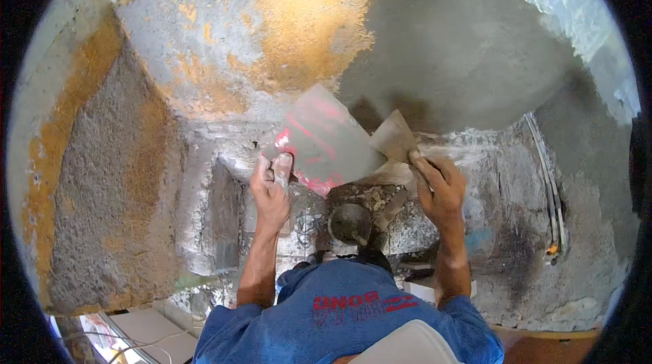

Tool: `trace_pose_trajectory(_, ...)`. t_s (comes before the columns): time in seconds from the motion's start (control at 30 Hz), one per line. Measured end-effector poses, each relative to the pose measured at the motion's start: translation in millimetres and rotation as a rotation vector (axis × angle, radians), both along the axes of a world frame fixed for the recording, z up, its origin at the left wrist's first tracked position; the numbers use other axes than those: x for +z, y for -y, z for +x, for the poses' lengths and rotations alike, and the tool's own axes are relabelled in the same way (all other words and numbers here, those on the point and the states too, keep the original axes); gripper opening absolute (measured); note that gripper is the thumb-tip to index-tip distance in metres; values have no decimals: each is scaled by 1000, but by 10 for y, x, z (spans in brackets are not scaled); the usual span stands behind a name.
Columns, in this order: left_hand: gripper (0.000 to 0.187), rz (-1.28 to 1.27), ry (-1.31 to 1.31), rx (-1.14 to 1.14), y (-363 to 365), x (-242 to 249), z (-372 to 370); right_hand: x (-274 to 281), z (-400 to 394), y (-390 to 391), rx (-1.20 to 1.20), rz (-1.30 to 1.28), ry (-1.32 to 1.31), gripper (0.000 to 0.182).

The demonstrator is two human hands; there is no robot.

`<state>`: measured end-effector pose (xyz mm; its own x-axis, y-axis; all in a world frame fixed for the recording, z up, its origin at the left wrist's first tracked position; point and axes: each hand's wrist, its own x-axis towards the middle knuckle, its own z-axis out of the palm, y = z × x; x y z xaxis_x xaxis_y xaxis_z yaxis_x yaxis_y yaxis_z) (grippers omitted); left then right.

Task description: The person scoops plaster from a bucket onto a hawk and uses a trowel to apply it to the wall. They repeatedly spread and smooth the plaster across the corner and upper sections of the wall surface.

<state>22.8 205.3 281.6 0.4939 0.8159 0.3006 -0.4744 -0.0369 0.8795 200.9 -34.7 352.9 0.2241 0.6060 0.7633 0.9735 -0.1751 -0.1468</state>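
Observation:
My left hand (273,184) is closed on the lower left corner of a flat, squarish grey board (333,136) with pink streaks, held out in front of my body. Its fingers and thumb are whitened with residue. A putty knife (395,136) with a flared, grey-coated blade is in my right hand (440,184), pinched near its narrow end. The blade's left corner comes right up to the board's right edge. Beyond both tools rises a wall, with wet-looking grey plaster (468,45) on its right part.
Bare yellow-orange paint (305,17) and rough grey patches cover the wall's left part. Below the board, a round bucket (350,221) stands on the stained floor. Pale conduits (547,180) run down at the right. A grey block (221,214) stands at left, cables (139,343) at lower left.

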Motion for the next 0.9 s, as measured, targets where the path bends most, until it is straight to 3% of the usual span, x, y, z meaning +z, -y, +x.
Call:
trace_pose_trajectory(0.07,21,283,-166,4,13,-32,-29,-14,-5,-59,-3,15,-11,44)
trace_pose_trajectory(0.23,26,310,-184,-77,183,111,-47,118,-70,-273,42,110,72,41)
trace_pose_trajectory(0.3,23,370,-263,-218,220,138,-50,162,-42,-395,51,171,80,41)
trace_pose_trajectory(0.4,22,545,-295,-60,240,46,-26,271,-40,-597,94,265,13,41)
trace_pose_trajectory(0.53,27,290,-277,-62,65,-278,-99,314,105,-868,194,270,-262,40)
trace_pose_trajectory(0.6,29,307,-335,-58,0,-326,-253,362,276,-1072,266,286,-303,32)
trace_pose_trajectory(0.67,29,226,-379,-31,-30,-413,-338,510,434,-1292,238,182,-510,25)
trace_pose_trajectory(0.73,27,263,-351,-22,-44,-449,-421,626,782,-1694,197,241,-143,23)
trace_pose_trajectory(0.8,24,145,-363,-33,-23,-457,-509,723,1169,-2070,147,197,-135,27)
trace_pose_trajectory(0.9,20,197,-399,14,-90,-747,-584,917,1427,-2554,204,308,-48,31)
